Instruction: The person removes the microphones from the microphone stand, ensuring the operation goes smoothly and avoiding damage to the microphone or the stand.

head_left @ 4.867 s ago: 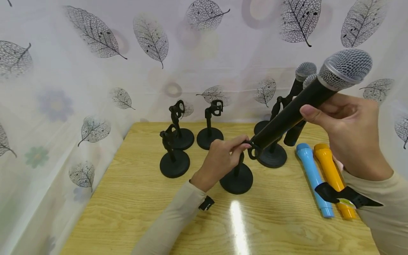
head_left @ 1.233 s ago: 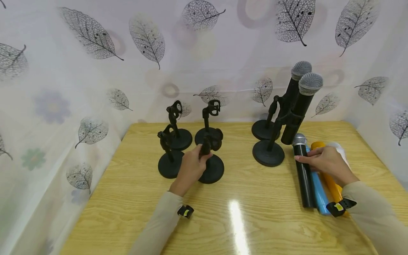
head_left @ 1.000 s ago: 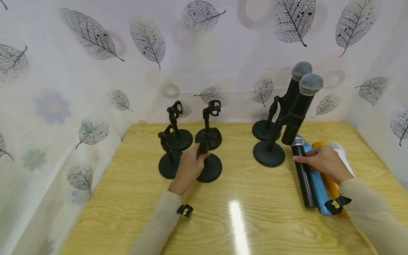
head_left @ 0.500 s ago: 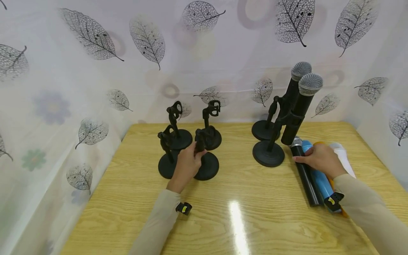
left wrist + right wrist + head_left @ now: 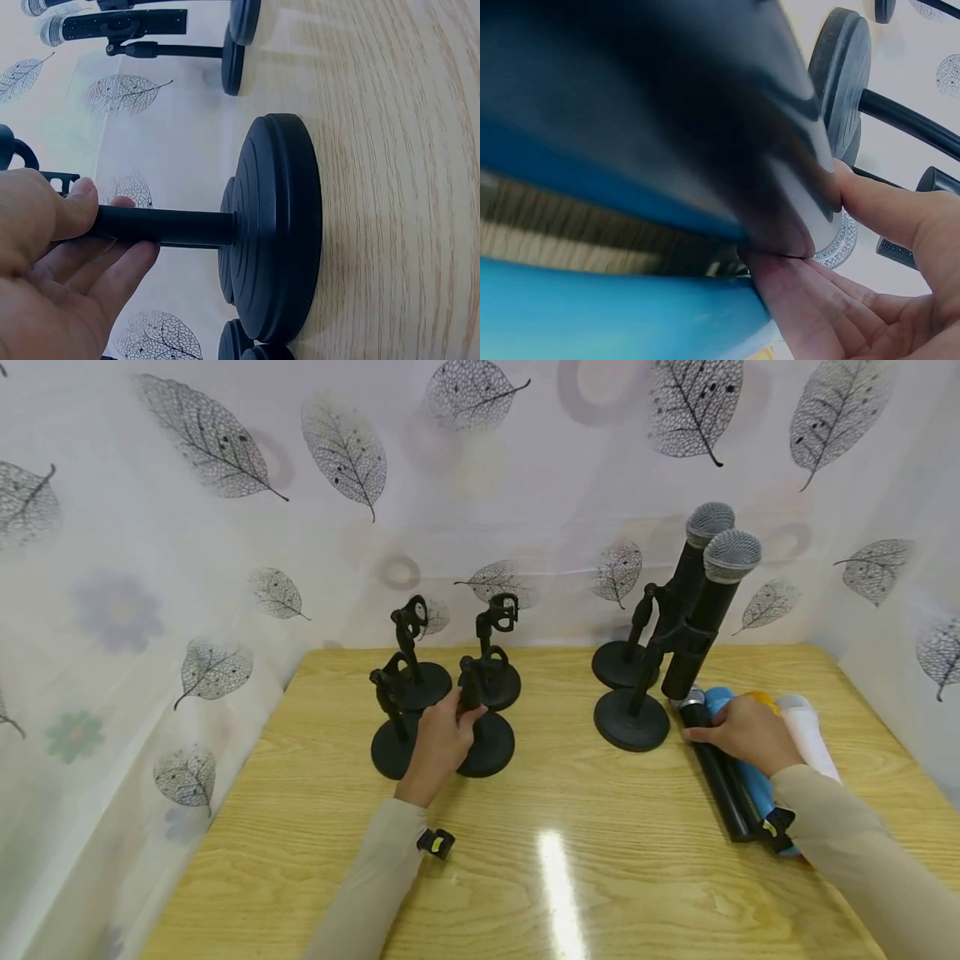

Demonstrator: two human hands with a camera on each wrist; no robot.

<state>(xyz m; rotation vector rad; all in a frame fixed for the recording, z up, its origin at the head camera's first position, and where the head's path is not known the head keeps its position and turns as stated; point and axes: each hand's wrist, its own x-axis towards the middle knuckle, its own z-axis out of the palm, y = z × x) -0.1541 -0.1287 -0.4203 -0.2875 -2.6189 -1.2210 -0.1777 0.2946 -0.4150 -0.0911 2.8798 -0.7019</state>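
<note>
My left hand [image 5: 438,739] grips the post of a black desktop microphone stand [image 5: 495,750], whose round base is on the table. In the left wrist view, the thumb and fingers wrap the post [image 5: 176,225] below its clip. My right hand [image 5: 752,737] holds a black microphone [image 5: 718,781] with a silver mesh head, lying at the right. Its thumb is on one side and its fingers reach between it and a blue microphone [image 5: 756,787]. Orange [image 5: 763,700] and white [image 5: 810,735] microphones lie beyond, partly hidden by the hand.
Three stands with bare clips [image 5: 393,747] [image 5: 423,687] [image 5: 501,614] stand around the left hand. Two stands [image 5: 632,722] [image 5: 618,664] at the right back carry black microphones [image 5: 693,631] [image 5: 697,527]. A leaf-patterned curtain [image 5: 450,527] hangs behind the wooden table [image 5: 600,860].
The black microphone, earlier raised by the held stand's clip, now lies beside the blue one. The held stand has shifted left among the bare ones. Lately the right hand has slid slightly left.
</note>
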